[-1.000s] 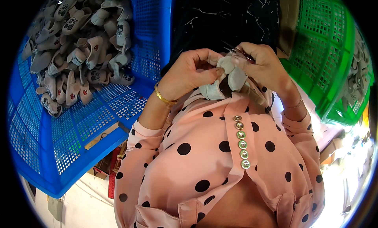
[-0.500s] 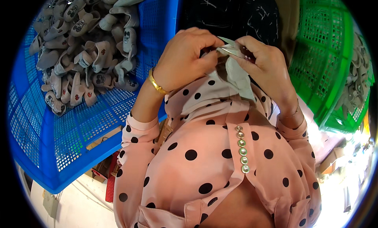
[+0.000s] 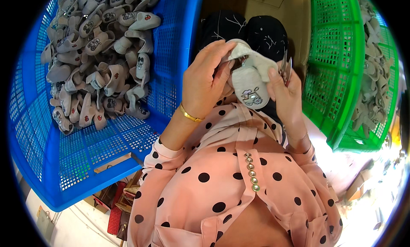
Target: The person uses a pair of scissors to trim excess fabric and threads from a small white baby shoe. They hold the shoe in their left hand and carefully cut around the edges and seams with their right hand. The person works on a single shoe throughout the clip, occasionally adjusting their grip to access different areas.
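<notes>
A small grey fabric shoe upper [image 3: 252, 82] with an embroidered picture on its toe is up in front of my lap, between both hands. My left hand [image 3: 205, 80] grips its left side, with the fingers curled at the opening. On the other side, my right hand [image 3: 287, 93] pinches the band of the upper with its thumb. That same hand also keeps thread snips [image 3: 288, 67] among its fingers, their metal blades pointing up and away from the cloth. The snips' handle is mostly hidden by the fingers.
At left stands a blue plastic basket [image 3: 106, 151] with many grey shoe uppers [image 3: 96, 46] piled inside. A green basket [image 3: 335, 76] at right bears more grey uppers [image 3: 369, 76]. My dark trousers [image 3: 267, 38], strewn with thread ends, show between them.
The shoe upper has come into fuller view, its embroidered toe facing up. Both hands have lowered slightly, and the snips have turned from pointing left toward the cloth to pointing upward.
</notes>
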Demonstrator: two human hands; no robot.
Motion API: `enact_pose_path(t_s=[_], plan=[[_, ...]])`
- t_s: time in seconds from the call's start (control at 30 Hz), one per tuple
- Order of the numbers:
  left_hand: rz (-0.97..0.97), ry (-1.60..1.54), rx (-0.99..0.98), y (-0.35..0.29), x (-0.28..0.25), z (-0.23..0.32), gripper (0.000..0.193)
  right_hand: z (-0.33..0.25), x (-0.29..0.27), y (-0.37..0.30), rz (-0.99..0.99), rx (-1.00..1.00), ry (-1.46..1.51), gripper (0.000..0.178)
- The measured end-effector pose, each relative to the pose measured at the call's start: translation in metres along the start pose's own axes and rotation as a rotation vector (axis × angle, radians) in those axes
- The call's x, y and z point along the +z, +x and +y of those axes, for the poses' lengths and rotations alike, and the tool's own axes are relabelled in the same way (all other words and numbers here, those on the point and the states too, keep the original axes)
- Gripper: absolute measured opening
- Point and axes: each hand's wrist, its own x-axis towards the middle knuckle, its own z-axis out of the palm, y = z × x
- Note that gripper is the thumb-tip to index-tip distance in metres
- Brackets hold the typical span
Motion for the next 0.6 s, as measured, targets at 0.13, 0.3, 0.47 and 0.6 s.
enact_pose_path(t_s=[0.13, 0.3, 0.47, 0.6], plan=[[-0.015, 0.117, 0.037, -0.009, 0.002, -0.002, 0.031, 0.006, 0.009, -0.024, -0.036, 0.109, 0.148, 0.018], [0.073, 0.244, 0.315, -0.011, 0.007, -0.011, 0.022, 0.008, 0.011, -0.036, -0.042, 0.145, 0.117, 0.016], [0.012, 0.247, 0.482, -0.002, 0.003, -0.015, 0.008, 0.018, 0.014, -0.041, -0.029, 0.183, 0.265, 0.014], [0.09, -0.254, -0.181, -0.005, 0.002, -0.012, 0.008, 0.027, 0.01, -0.046, -0.012, 0.244, 0.299, 0.016]])
